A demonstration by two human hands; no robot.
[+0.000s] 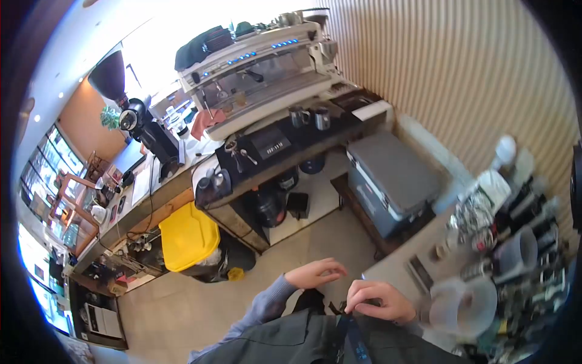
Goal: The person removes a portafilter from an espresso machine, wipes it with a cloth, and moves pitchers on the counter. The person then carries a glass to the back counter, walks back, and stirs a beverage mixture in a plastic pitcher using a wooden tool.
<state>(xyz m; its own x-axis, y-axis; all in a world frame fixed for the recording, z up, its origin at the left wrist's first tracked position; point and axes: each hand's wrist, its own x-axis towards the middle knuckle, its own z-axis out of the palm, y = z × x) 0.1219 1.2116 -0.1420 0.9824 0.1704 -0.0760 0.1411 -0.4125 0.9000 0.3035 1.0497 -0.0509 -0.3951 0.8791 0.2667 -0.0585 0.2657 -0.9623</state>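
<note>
The dark apron (273, 340) lies just under both hands; the left hand (315, 273) is loosely spread, the right hand (381, 301) curled by a strap (353, 337), whether pinching it I can't tell. Bare floor (297, 250) opens ahead, between the yellow lid (189, 236) and the crowded right-hand counter's edge (388, 267).

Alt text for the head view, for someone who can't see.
A person's left hand and right hand are raised before a dark apron. Ahead, an espresso machine stands on a counter, a yellow-lidded bin below left, a cooler right.
</note>
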